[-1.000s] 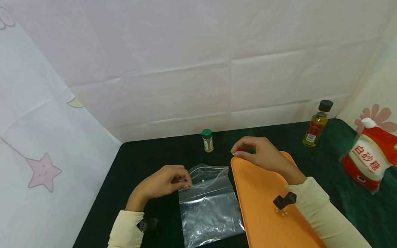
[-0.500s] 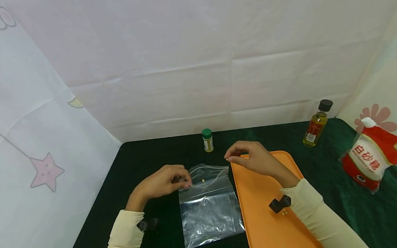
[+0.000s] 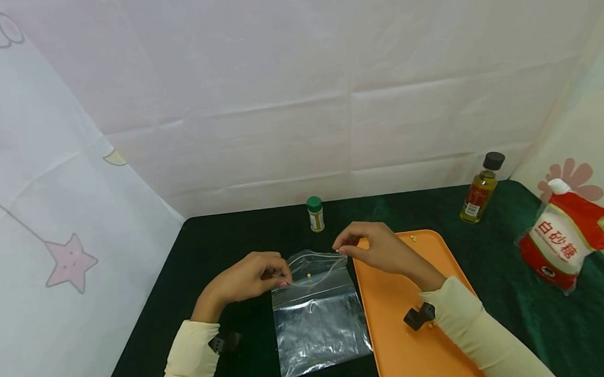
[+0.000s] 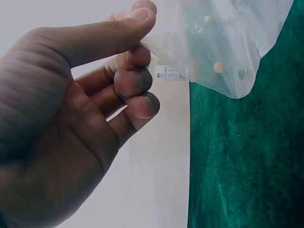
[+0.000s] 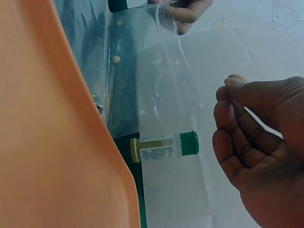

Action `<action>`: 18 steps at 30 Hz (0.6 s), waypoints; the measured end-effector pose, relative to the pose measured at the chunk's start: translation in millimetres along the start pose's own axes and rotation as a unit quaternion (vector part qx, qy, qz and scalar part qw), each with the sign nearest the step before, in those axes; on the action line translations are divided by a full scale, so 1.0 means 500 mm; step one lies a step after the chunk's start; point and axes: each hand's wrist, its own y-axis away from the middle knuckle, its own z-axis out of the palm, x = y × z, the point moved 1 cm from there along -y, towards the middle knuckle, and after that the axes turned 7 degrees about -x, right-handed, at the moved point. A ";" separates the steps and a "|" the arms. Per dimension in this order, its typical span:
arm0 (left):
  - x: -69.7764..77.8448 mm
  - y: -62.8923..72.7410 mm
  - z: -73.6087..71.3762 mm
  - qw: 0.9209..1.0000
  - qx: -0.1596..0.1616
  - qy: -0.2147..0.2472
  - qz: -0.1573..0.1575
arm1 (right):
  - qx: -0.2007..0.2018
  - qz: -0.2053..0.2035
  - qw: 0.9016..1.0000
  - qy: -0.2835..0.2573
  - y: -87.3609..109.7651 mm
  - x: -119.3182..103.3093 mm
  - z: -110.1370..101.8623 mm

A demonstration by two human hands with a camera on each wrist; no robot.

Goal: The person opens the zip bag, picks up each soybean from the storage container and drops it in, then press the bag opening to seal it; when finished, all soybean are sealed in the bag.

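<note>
A clear zip-lock bag (image 3: pixel 322 330) lies on the dark green cloth, its mouth parted. My left hand (image 3: pixel 250 276) pinches the left edge of the mouth between thumb and index finger. In the left wrist view, small yellowish soybeans (image 4: pixel 218 67) show inside the bag. Just above the mouth's right corner is my right hand (image 3: pixel 377 247), thumb and fingertips together on a tiny pale soybean (image 3: pixel 338 251). To the bag's right, an orange tray (image 3: pixel 390 309) sits partly under my right forearm. Several loose soybeans (image 3: pixel 413 238) lie on it, some hidden by the wrist.
A small green-capped jar (image 3: pixel 316 214) stands behind the bag. At the back right stands an oil bottle (image 3: pixel 481 189) with a black cap. A red and white sugar pouch (image 3: pixel 558 243) is at the right edge. White curtain (image 3: pixel 277 98) hangs behind the table.
My right hand has moved left and slightly towards me, from over the tray's far corner to the bag's mouth, still pinching the soybean. The left hand and the bag stay in place.
</note>
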 end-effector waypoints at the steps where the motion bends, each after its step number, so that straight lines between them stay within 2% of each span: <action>1: 0.000 0.000 0.000 1.000 0.000 0.000 0.000 | -0.001 0.000 1.000 0.000 -0.001 -0.001 0.002; 9: 0.000 -0.002 -0.001 1.000 -0.001 0.005 -0.005 | -0.005 -0.006 1.000 0.004 -0.004 -0.004 0.005; 18: -0.002 -0.002 0.000 1.000 -0.004 0.009 -0.004 | -0.002 0.008 1.000 0.006 -0.001 -0.001 0.000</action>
